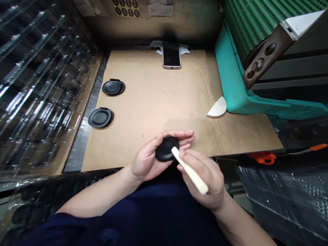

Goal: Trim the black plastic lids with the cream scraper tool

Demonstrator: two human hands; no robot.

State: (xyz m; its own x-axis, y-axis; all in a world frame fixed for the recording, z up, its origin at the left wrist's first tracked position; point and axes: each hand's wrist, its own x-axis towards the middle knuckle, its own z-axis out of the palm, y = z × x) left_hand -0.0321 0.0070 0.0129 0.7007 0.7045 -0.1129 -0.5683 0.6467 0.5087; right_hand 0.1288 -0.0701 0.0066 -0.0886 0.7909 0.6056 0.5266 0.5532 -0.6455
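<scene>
Near the front edge of the cardboard sheet (pixel 153 102), my left hand (pixel 146 162) cradles a round black disc-shaped part (pixel 163 151), thumb on one rim and fingers curled under and past the other. A flat cream-white stick (pixel 192 174) is pinched in my right hand (pixel 211 177). Its upper end reaches the right side of the disc's face; whether it presses on it I cannot tell. Two similar black round parts, each looking like overlapping discs with a small tab, lie at the left: a farther one (pixel 112 87) and a nearer one (pixel 99 117).
A phone (pixel 171 56) lies on white cloth at the back. At right, a white half-round piece (pixel 217 107) sits beside a teal crate (pixel 232 78) holding green ridged material (pixel 256 24). A metal bracket (pixel 263 56) juts in. Stacked clear plastic trays (pixel 43 75) line the left.
</scene>
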